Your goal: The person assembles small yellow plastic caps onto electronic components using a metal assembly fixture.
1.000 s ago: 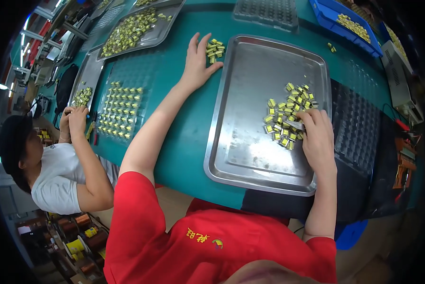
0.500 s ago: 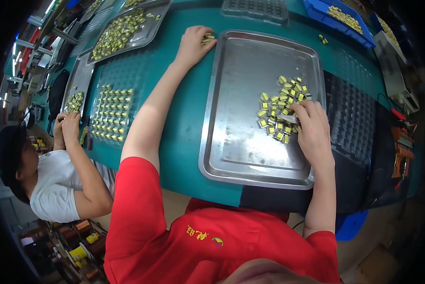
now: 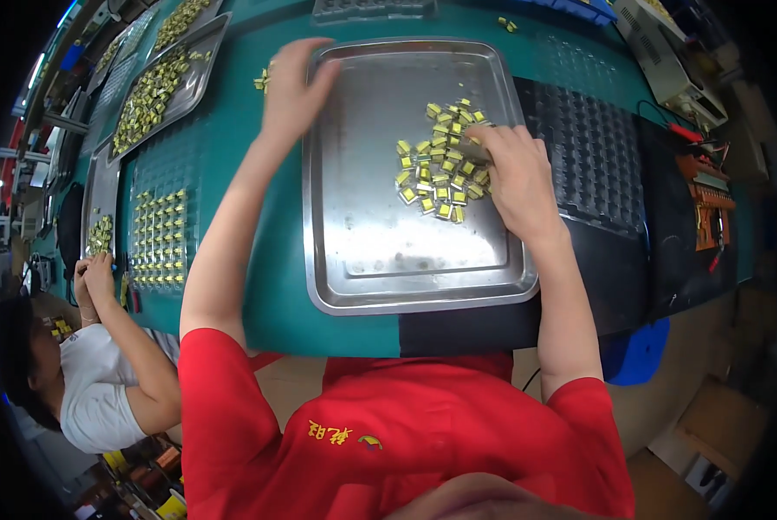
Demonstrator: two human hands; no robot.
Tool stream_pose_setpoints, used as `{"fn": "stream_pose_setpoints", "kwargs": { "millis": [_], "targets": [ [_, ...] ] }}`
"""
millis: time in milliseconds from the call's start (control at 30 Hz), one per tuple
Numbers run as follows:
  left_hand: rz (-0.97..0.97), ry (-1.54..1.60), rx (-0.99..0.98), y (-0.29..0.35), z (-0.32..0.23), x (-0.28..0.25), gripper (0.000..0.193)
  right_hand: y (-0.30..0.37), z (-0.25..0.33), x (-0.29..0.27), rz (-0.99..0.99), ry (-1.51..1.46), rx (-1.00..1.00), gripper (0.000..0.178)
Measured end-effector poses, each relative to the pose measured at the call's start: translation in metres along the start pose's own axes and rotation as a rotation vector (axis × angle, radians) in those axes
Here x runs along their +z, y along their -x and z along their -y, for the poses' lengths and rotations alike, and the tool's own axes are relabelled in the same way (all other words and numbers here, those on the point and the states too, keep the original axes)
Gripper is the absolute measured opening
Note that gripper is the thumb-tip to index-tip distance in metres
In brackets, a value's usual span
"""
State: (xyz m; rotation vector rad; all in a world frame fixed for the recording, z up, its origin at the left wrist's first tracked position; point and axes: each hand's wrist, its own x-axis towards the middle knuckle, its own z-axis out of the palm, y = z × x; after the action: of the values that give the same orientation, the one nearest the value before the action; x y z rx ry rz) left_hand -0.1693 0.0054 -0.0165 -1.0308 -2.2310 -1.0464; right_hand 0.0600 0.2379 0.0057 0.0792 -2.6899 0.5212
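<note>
Right hand (image 3: 523,178) is down at the yellow-topped parts (image 3: 440,173), and this looks like the picking-over step, judging by how the fingers bend into the right flank of the heap. Those fingers lie close together, curled; something grey (image 3: 471,149) shows at the tips, but whether they pinch it cannot be told. The heap sits right of centre in the metal tray (image 3: 354,217), loose and jumbled. Over at the far left corner, the left hand (image 3: 291,95) hangs across the rim, thumb spread from the fingers, palm out of view, so any load there cannot be told! A small cluster of like parts (image 3: 261,81) peeks out just beside it on the green table (image 3: 276,303). A next move would seem to call for a light touch in the heap and a lift clear of that raised rim. Tight on the right: the forearm crosses the rim, and a moulded plastic tray (image 3: 588,156) lies just beside it. Roomier to the left and near side, where bare metal stretches between heap and rim
</note>
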Motion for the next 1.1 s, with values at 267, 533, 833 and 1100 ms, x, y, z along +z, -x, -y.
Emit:
{"fn": "stream_pose_setpoints", "kwargs": {
  "millis": [267,533,833,1100],
  "targets": [
    [0.499,0.318,0.028,0.0,-0.057,0.061,0.033,-0.004,-0.009,-0.001,-0.136,0.027,0.05,0.039],
    [0.412,0.635,-0.419,0.03,-0.077,0.012,0.03,-0.004,-0.01,0.003,-0.084,0.094,0.04,0.028],
    [0.39,1.582,-1.108,0.086,-0.12,-0.041,0.064,0.003,0.023,0.001,-0.041,0.051,-0.056,0.027],
    [0.432,1.538,-1.088,0.097,-0.122,-0.048,0.04,0.005,0.038,0.006,0.113,0.056,-0.053,0.033]
  ]
}}
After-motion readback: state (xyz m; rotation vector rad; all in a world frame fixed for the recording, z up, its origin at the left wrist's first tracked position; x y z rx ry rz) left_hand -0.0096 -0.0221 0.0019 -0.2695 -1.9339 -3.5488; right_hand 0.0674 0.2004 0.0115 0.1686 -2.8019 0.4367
